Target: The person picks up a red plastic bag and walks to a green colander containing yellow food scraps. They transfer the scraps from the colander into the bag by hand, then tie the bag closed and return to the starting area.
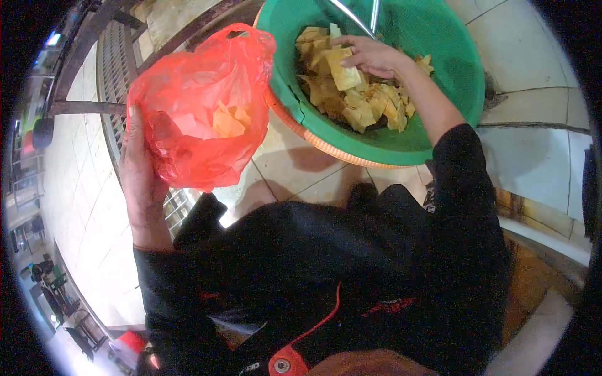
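My left hand (141,164) holds a red plastic bag (197,155) by its left side, its mouth spread wide. Inside the bag lie a few pale yellow, flat pieces (231,120). To the right, my right hand (371,56) reaches into a green mesh basket (451,84) and grips a flat yellowish piece (345,73) between thumb and fingers. More such brownish-yellow pieces (362,110) are heaped in the basket; what food they are I cannot tell. Metal tongs or handles (352,18) lean in at the basket's top.
An orange woven basket (329,144) sits under the green one, whose rim is cracked at the left. A dark frame (89,108) with metal grating (113,61) stands at the left. Light floor tiles (301,176) show below the baskets. White tiled surfaces are at the right.
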Demonstrator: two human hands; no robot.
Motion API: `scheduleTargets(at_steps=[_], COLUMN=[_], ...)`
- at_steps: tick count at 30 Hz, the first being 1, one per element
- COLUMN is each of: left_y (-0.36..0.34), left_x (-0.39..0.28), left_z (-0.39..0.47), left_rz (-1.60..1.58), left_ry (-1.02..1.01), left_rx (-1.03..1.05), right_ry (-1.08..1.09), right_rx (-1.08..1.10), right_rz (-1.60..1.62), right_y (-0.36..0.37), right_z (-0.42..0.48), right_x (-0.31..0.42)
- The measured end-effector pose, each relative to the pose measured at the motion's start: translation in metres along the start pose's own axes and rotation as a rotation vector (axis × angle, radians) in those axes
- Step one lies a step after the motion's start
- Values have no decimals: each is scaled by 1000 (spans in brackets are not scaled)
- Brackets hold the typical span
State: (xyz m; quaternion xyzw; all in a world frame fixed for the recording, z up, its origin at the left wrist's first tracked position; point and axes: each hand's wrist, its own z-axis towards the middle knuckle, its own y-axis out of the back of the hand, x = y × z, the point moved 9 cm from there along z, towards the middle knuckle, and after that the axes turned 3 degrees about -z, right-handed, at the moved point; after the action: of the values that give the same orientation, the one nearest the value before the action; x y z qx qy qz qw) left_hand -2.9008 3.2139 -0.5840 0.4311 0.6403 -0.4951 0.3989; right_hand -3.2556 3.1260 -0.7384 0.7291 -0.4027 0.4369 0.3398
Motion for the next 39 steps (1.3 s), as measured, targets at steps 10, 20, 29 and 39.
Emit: scheduleTargets(at_steps=[10, 20, 29, 39], left_y=[2, 12, 92, 90], left_x=[8, -8, -12, 4], left_z=[-9, -6, 17, 30], left_rz=[315, 286, 691, 428], left_ry=[78, -15, -58, -6], left_rx=[93, 4, -97, -93], right_ry=[183, 586, 891, 223], right_rx=[90, 201, -227, 290], right_rz=[247, -1163, -738, -1274], right_y=[-36, -201, -94, -91], right_z=[-8, 46, 3, 42], right_x=[86, 143, 216, 11])
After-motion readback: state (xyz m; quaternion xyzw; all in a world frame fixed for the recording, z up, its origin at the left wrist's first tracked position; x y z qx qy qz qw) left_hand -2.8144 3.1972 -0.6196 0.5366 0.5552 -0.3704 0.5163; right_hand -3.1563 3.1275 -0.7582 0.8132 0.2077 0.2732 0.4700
